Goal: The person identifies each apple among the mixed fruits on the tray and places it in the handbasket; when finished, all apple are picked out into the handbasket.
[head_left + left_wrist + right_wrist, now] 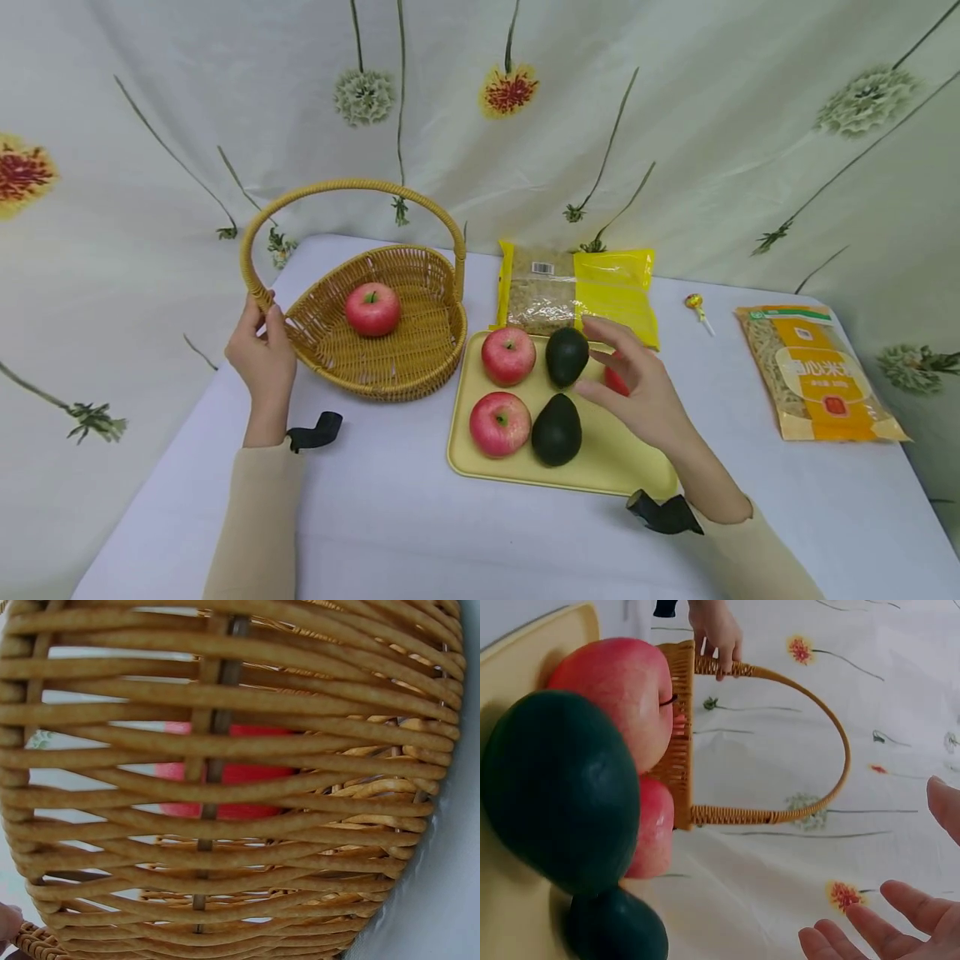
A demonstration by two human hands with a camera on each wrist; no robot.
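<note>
My left hand (262,354) grips the left foot of the handle (352,184) of a wicker basket (375,390). One red apple (372,310) lies in the basket, and its red shows through the weave in the left wrist view. Over the yellow tray (615,458) is my right hand (645,392), thumb and fingers spread apart with nothing between them. Nearest its fingertips is the rear avocado (567,357); another avocado (557,430) lies in front of that. Two apples, rear (508,356) and front (500,425), sit left of them. A red fruit (617,375) is mostly hidden behind the right hand.
Behind the tray lies a yellow packet (615,287) with a clear window. To the right are a lollipop (697,308) and an orange food packet (821,375). A floral cloth (465,125) hangs behind the white-covered table (390,517).
</note>
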